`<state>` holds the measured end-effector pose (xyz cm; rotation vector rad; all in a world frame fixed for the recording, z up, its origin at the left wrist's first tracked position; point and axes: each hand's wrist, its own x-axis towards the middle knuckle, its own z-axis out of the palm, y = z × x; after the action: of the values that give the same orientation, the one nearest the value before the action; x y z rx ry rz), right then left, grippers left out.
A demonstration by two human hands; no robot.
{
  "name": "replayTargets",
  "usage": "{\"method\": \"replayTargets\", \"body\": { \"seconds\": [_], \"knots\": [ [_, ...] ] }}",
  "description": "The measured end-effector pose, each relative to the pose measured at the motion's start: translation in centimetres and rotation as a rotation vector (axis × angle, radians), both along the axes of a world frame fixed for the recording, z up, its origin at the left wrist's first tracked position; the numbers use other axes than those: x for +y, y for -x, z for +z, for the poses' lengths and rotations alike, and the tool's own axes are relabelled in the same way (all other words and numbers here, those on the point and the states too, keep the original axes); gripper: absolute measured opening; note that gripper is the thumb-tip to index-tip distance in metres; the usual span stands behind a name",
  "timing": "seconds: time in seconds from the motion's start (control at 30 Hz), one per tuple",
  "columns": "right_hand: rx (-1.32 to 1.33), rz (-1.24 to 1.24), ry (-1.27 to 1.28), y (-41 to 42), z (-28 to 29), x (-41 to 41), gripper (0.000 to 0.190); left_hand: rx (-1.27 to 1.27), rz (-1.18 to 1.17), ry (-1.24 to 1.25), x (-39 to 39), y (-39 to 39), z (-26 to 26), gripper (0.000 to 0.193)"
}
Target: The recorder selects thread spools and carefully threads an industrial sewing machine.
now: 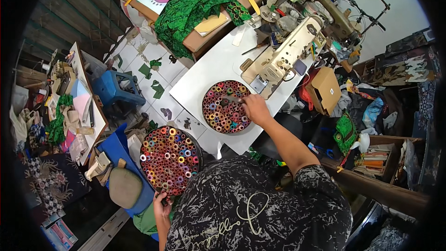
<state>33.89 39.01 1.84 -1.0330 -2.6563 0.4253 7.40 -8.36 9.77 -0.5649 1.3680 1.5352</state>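
A round tray (204,120) packed with upright thread spools in many colours stands on the white sewing table (190,90). My right hand (257,109) is at its right edge, fingers closed on a dark, elongated object (234,100) that reaches over the spools; its exact kind is unclear. To my left is a second, larger round tray (199,153), also full of thread spools. My left hand (162,202) is at this tray's near rim with curled fingers. Something dark shows by those fingers, but whether they grip it or the rim is hidden.
Just beyond the right tray stands a cream sewing machine (291,50). Green patterned fabric (195,14) drapes over a wooden table at the back. A blue plastic stool (116,89) stands at left on tiles with green scraps. A cardboard box (322,90) is at right.
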Motion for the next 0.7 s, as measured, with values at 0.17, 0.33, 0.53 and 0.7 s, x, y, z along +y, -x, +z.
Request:
{"method": "replayTargets", "body": {
  "seconds": [0.17, 0.33, 0.53, 0.7],
  "knots": [
    [0.047, -0.425, 0.076, -2.7, -1.7, 2.3, 0.023, -0.010, 0.040, 0.014, -1.3, -1.0, 1.1, 0.018],
    [-0.217, -0.375, 0.118, -2.5, -4.6, 2.7, 0.028, 0.006, 0.046, 0.008, -0.8, -1.5, 2.6, 0.016],
    [0.174, -0.442, 0.180, -1.8, -2.9, 1.2, 0.037, 0.005, 0.053, 0.027, -1.0, -1.0, 2.9, 0.017],
    [0.123, -0.490, 0.774, -1.6, -1.0, 0.4, 0.046, 0.002, 0.012, 0.021, 0.4, -0.4, 2.2, 0.019]
  ]
}}
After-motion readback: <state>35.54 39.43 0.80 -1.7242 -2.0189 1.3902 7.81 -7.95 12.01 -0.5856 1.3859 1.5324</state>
